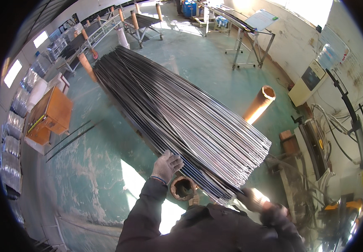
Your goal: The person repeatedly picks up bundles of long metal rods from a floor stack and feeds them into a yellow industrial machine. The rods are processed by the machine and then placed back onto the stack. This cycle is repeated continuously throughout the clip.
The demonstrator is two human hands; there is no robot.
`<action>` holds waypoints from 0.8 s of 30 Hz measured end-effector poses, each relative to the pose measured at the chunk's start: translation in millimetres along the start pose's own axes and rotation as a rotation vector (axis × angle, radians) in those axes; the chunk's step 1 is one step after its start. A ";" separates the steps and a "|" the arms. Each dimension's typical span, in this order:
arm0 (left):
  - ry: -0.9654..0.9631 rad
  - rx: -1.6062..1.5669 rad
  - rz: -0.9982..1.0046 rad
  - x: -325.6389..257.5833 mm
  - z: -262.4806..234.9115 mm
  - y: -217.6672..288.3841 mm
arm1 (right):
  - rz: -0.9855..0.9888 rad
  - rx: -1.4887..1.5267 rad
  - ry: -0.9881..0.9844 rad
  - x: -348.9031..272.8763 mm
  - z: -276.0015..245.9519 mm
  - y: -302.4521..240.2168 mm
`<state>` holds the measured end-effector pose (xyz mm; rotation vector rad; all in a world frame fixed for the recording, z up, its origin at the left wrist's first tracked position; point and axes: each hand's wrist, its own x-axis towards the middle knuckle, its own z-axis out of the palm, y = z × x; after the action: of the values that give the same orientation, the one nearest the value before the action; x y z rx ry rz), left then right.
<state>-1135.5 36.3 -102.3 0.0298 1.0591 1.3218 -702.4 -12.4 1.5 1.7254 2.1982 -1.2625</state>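
Observation:
A wide heap of long thin dark rods (190,117) stretches from my front away to the far left, their cut ends shining at the near right. My left hand (167,166), in a pale work glove, lies on the near edge of the heap with its fingers stretched out over the rods. At the near end, my gloved right hand (255,199) is closed around the ends of a few black rods (221,181), which lie slantwise on top of the others. Its fingertips are partly hidden. An upright brown cardboard tube (182,188) stands beside my left hand.
Another cardboard tube (260,105) rises on the heap's right side. A wooden cabinet (52,113) and two loose rods (70,140) are to the left. Machinery with hoses (316,155) lines the right wall. A wheeled stand (248,40) and racks (141,23) stand farther back.

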 end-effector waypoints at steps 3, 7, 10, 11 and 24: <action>-0.162 -0.134 -0.065 36.9 6.1 28.1 | 0.200 -0.021 -0.085 -109.5 -19.3 42.7; -0.257 -0.425 0.073 72.8 20.0 47.2 | 0.655 -0.148 -0.209 -233.0 -14.2 91.9; -0.180 -0.311 0.017 64.6 32.5 32.2 | 0.571 -0.413 -0.070 -262.6 21.3 106.1; -0.223 -0.238 -0.009 55.3 38.5 19.9 | 0.482 -0.391 0.039 -252.9 38.7 109.1; -0.508 -0.011 0.106 -101.4 187.1 64.4 | 0.476 -0.158 0.774 -278.1 128.1 230.5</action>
<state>-1053.1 76.1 100.4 0.3981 0.6230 1.3205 -460.4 -302.0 -65.4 2.7436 1.8693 -0.3186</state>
